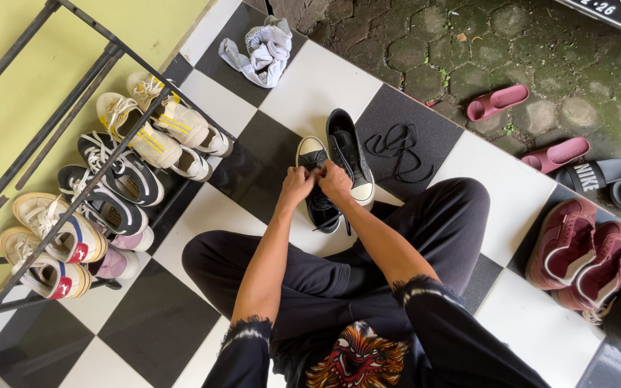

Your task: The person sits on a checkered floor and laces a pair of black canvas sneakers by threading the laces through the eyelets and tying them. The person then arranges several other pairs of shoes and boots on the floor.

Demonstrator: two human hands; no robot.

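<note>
I sit cross-legged on a black and white tiled floor. My left hand [295, 185] and my right hand [336, 182] meet over a black low sneaker with a white toe cap [315, 197]. Both hands pinch its lace near the top eyelets. A second black sneaker [349, 154] lies beside it on the right, without a lace. A loose black lace [399, 149] lies coiled on the dark tile just past that shoe.
A metal shoe rack [73, 108] at left holds several pairs of sneakers. A bundle of white cloth [264, 49] lies at the far edge. Pink slides [497, 102], black slides [598, 174] and dark red sneakers [583, 251] sit at right.
</note>
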